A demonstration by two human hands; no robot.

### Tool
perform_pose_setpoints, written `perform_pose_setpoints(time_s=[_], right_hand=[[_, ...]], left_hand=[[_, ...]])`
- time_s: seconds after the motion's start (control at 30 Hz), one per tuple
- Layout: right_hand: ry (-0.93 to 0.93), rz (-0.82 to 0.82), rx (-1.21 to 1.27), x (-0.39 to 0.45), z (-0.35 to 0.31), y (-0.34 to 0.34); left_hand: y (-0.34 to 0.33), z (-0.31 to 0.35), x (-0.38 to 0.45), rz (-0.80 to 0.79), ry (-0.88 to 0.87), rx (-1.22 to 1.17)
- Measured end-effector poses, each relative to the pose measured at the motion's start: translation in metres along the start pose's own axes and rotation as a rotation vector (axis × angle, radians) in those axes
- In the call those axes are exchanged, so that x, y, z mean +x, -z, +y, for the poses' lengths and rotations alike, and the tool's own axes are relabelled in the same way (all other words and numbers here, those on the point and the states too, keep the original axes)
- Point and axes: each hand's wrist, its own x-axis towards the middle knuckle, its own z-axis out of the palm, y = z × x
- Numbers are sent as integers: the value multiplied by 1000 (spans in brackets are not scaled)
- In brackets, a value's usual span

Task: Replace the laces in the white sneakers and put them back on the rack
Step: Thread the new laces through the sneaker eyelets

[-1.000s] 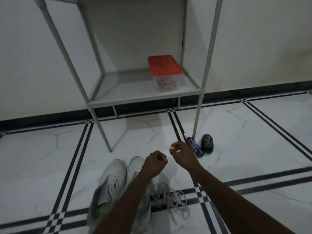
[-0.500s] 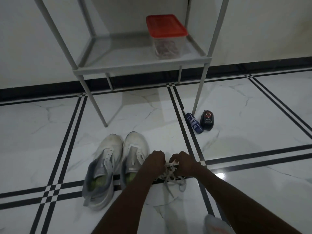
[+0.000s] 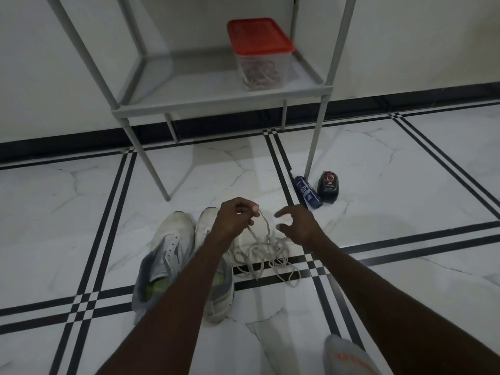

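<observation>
Lace sorting on floor, in front of rack.
Left hand pinching a strand of the loose laces; right hand spread apart beside it, gripping nothing. White sneakers side by side, unlaced, left of lace pile. Red-lidded container near rack shelf's right edge.

Two white sneakers sit side by side on the tiled floor, toes pointing toward the rack, eyelets empty, green insoles showing; the right one is partly hidden by a forearm. Just right of them lies a tangled pile of white laces, one strand lifted up out of the heap. The rack is a grey metal frame against the wall beyond the shoes, with no shoes on its bottom shelf.
</observation>
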Motion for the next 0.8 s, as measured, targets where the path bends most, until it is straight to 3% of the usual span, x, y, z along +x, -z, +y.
perform_pose_setpoints(time_s=[0.17,0.3,0.57,0.73,0.8], right_hand=[[-23,-224,399,9,-43,1],[-88,-269,540,6,-51,-7],[-140,75,357,39,-31,-23],[-149,70,196,42,-29,-26],[-32,-21,85,40,-36,-24]], left_hand=[[13,17,4,-34,-62,-53],[23,12,11,-12,-33,-40],[24,-19,24,22,179,-20],[17,-16,21,27,164,6],[19,-10,20,37,122,26]])
